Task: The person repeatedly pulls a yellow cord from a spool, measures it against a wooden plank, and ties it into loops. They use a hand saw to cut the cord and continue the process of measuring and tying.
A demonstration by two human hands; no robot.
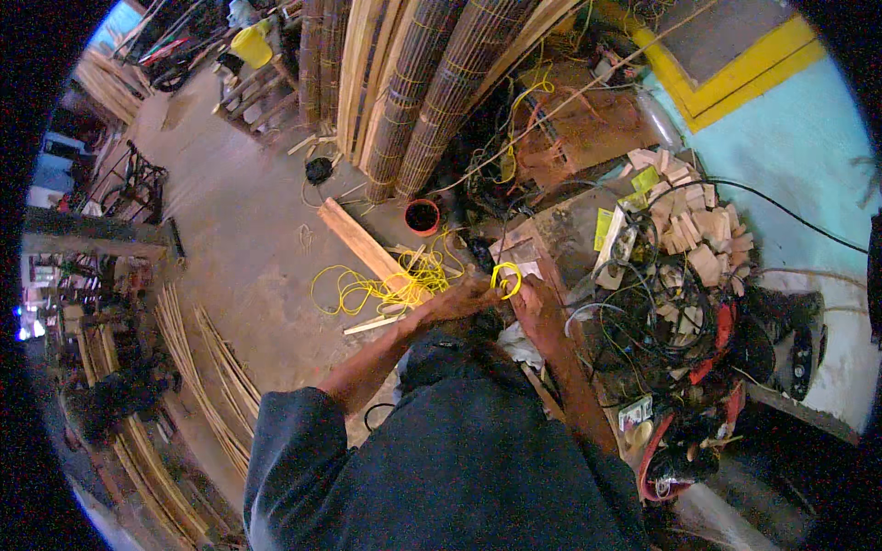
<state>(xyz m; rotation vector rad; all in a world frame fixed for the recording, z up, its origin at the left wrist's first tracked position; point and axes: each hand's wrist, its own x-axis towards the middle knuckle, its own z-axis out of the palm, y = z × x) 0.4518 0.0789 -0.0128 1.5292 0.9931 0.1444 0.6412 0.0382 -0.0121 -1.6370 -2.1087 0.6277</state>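
A small coil of yellow cord [506, 266] stands up between my two hands, in front of my body. My left hand [473, 297] is closed on the coil's left side. From the other side, the curled fingers of my right hand [535, 303] pinch the same cord; the fingertips are small and partly hidden. More yellow cord [367, 292] lies in a loose tangle to the left of my hands, over a wooden plank [354, 234] on the floor.
Beyond my hands stands a small red-rimmed pot [423, 217] with dark contents. Rolled slatted blinds [427, 101] lean upright behind it. At right, a bench holds a heap of wood blocks [703, 230] and tangled black cables [661, 312]. Long thin strips [197, 367] lie at left.
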